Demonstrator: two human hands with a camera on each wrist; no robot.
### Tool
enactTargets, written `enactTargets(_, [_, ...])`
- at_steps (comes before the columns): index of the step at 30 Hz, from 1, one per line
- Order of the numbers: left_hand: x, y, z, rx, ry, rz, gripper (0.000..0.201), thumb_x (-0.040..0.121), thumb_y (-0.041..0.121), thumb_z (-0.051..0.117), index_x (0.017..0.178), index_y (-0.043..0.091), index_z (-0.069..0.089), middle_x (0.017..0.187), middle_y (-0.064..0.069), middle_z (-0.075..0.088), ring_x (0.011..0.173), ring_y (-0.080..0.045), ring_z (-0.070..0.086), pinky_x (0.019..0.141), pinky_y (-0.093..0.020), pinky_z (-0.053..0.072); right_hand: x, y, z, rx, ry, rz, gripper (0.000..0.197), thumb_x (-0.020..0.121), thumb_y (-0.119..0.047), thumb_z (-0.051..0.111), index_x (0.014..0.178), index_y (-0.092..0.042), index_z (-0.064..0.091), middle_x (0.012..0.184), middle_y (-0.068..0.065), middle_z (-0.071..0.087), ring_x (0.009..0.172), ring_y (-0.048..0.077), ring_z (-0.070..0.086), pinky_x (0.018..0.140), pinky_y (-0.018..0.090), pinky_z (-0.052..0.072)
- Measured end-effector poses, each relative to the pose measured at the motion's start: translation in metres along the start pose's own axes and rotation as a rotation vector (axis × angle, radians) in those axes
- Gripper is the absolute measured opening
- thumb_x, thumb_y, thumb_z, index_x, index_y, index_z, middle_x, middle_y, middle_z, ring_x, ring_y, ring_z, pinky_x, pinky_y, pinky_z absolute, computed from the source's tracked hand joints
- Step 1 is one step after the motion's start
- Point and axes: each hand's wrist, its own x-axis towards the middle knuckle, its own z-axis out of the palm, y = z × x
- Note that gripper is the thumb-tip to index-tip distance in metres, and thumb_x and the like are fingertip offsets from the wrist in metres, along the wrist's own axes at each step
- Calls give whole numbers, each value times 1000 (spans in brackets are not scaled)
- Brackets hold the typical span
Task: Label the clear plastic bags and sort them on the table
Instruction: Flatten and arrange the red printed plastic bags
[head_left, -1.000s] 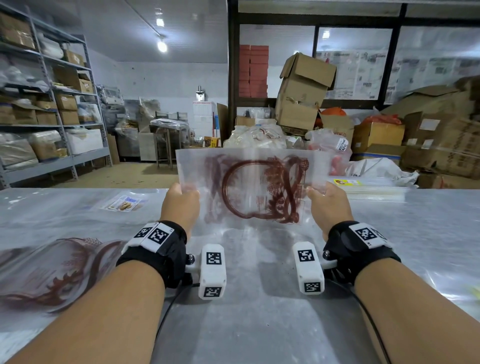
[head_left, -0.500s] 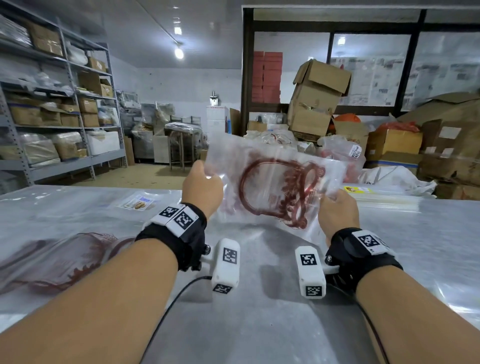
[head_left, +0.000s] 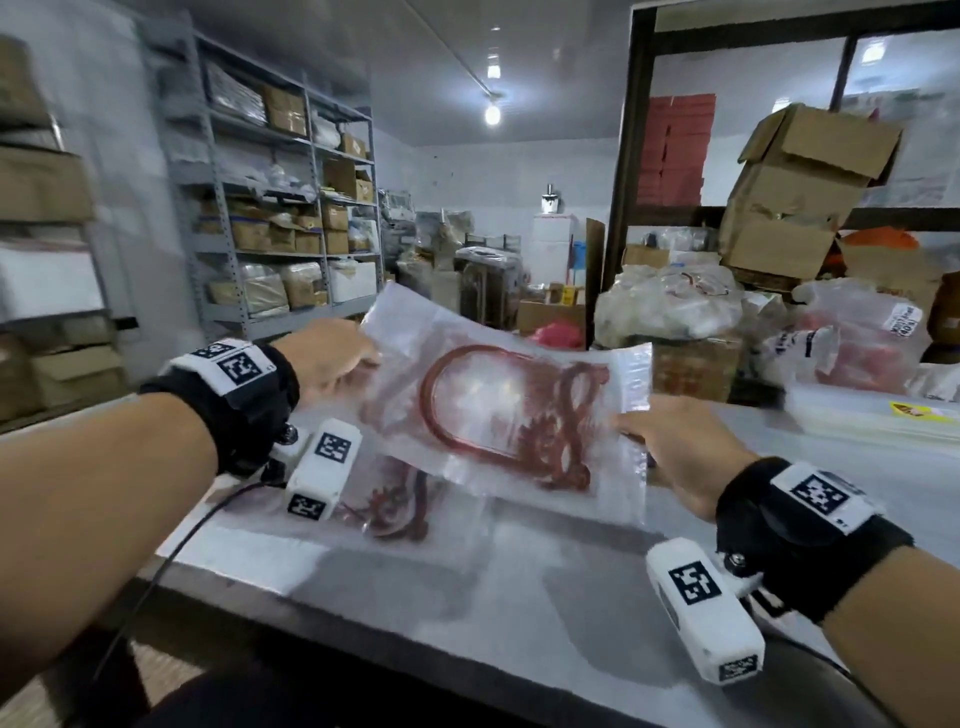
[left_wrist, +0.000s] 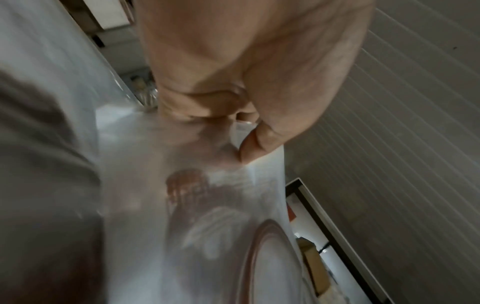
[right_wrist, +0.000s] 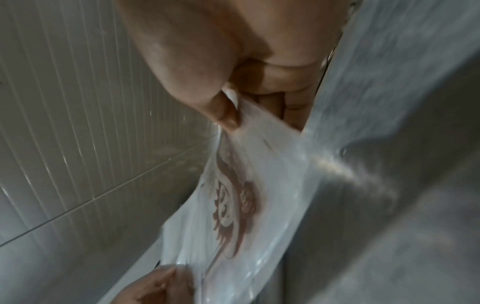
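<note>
Clear bag (head_left: 498, 410) hung above table (head_left: 519, 597), left hand (head_left: 332, 358) and right hand (head_left: 675, 452) each pinching an end between thumb and fingers.

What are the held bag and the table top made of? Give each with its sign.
Held bag: thin clear plastic film, glossy; the red-brown piece inside shows through and light glares off it. Table top: looks like dull grey metal, maybe under a plastic sheet; soft smeared reflections, hard to tell.

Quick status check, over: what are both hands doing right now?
Left hand and right hand each pinch an edge of the clear plastic bag with the red-brown ornament. Bag held above the grey table. Another bagged ornament lies beneath.
</note>
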Motion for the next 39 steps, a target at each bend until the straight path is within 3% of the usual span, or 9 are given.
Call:
enactTargets(4, [-4, -31, -42, 31, 47, -129, 30, 97, -1, 54, 72, 12, 49, 60, -6, 50, 36, -11, 48, 37, -17, 36, 1, -11, 57, -63, -138, 27, 11, 89, -3, 63, 81, -9, 58, 80, 15, 58, 71, 26, 59, 69, 39, 56])
enactTargets(8, [-7, -63, -67, 184, 19, -205, 25, 89, -2, 61, 69, 11, 52, 71, -16, 53, 53, -23, 48, 62, -27, 39, 1, -17, 95, -265, -181, 18, 23, 84, 4, 58, 70, -12, 51, 72, 13, 46, 56, 22, 50, 55, 29, 46])
enactTargets(11, [-7, -79, -71, 377, 30, -199, 21, 93, 8, 65, 72, 9, 60, 72, -8, 59, 56, -17, 50, 53, -22, 35, 1, -19, 108, -392, -187, 3, 32, 84, 2, 64, 59, -11, 50, 56, 9, 50, 38, 15, 48, 48, 24, 38])
enactTargets(17, [-7, -95, -70, 553, -55, -249, 34, 94, 33, 70, 117, 9, 70, 113, -8, 66, 97, -26, 56, 77, -29, 43, -3, -23, 110, -534, -202, 56, 30, 79, -23, 80, 67, -7, 58, 44, 2, 51, 37, 16, 43, 44, 19, 32])
enactTargets(23, [-9, -94, -69, 774, -72, -290, 49, 88, 55, 70, 103, 10, 60, 84, -2, 58, 67, -17, 52, 62, -27, 42, -7, -34, 107, -825, -249, 47, 45, 78, -47, 81, 77, -13, 52, 70, 1, 56, 60, 14, 52, 49, 24, 36])
enactTargets(26, [-9, -92, -66, 810, -78, -275, 43, 88, 48, 74, 99, 10, 59, 97, -5, 60, 70, -17, 52, 53, -24, 38, -11, -36, 114, -848, -286, 39, 46, 76, -41, 85, 69, -13, 50, 65, 1, 52, 56, 15, 48, 48, 25, 34])
enactTargets(32, [-6, -95, -65, 781, -69, -285, 54, 83, 40, 81, 113, -2, 66, 79, -8, 66, 54, -17, 48, 49, -26, 37, -13, -38, 129, -877, -316, -23, 18, 83, -20, 77, 79, -6, 65, 68, 1, 56, 59, 14, 53, 47, 22, 37])
enactTargets(36, [-3, -95, -67, 804, -64, -307, 38, 81, 42, 83, 89, 10, 64, 78, -4, 62, 73, -22, 59, 67, -28, 46, -24, -38, 141, -827, -270, -81, 24, 84, -8, 69, 70, -10, 49, 69, 1, 48, 57, 13, 45, 38, 18, 27])
enactTargets(39, [-2, -98, -69, 782, -56, -316, 40, 80, 42, 83, 93, 10, 64, 82, -1, 58, 86, -24, 57, 78, -30, 45, -26, -36, 145, -773, -304, -133, 14, 83, -3, 66, 96, -4, 62, 90, 6, 60, 73, 17, 53, 50, 21, 37])
